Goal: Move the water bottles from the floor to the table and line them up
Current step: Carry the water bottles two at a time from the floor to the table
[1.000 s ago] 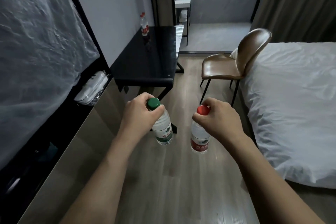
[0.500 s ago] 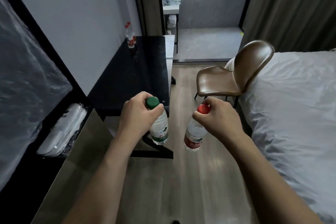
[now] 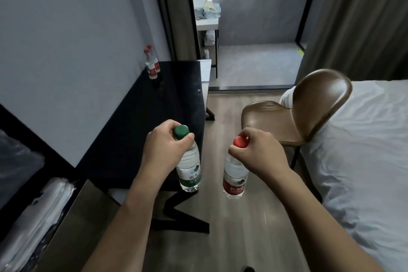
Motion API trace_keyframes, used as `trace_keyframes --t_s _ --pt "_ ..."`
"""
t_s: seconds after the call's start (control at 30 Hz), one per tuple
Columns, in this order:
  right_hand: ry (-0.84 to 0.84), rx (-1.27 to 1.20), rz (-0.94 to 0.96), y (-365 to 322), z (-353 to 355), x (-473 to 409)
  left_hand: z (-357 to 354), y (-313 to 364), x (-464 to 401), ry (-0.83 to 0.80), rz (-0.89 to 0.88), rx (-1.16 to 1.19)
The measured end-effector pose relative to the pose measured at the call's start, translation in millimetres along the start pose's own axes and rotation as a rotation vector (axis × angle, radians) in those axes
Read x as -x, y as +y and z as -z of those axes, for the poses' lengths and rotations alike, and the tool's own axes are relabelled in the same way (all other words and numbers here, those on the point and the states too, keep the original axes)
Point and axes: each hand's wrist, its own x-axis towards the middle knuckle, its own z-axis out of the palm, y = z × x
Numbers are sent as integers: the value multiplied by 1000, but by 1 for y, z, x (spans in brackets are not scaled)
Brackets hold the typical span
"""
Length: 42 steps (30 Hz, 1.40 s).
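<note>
1. Head view, left hand [image 3: 164, 152]: closed around the neck of the green-capped bottle [image 3: 189, 169], thumb and fingers just under the cap. The bottle hangs upright in the air, its base over the near right edge of the black table [image 3: 154, 121], not resting on it.
2. Head view, right hand [image 3: 259, 154]: fingertips pinched on the neck of the red-capped bottle [image 3: 235, 180], directly below the cap. The bottle hangs upright over the wooden floor [image 3: 229, 223], to the right of the table and well apart from it.
3. The two carried bottles sit side by side with a clear gap between them; green label on the left one, red label on the right one.
4. Two red-capped bottles [image 3: 152, 65] stand upright at the table's far left corner, against the wall, close together; whether they touch cannot be told.
5. A brown chair [image 3: 298, 117] stands right of the table, with a white bed [image 3: 357, 150] just beyond it.
</note>
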Motion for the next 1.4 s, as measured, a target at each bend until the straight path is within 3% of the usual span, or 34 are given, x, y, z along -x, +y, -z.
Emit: trace_keyframes --t_s 0.3,0.57,1.0,1.4 --pt "-37 -9 53 25 -2 -153 -65 23 -119 41 -35 20" --pt "-82 4 44 33 -41 -286 -115 1 -237 18 15 1" --pt "-92 20 68 32 -89 -459 -150 -25 -405 63 89 10" --pt "-214 -20 176 25 -153 -622 -185 -40 -529 148 174 -33"
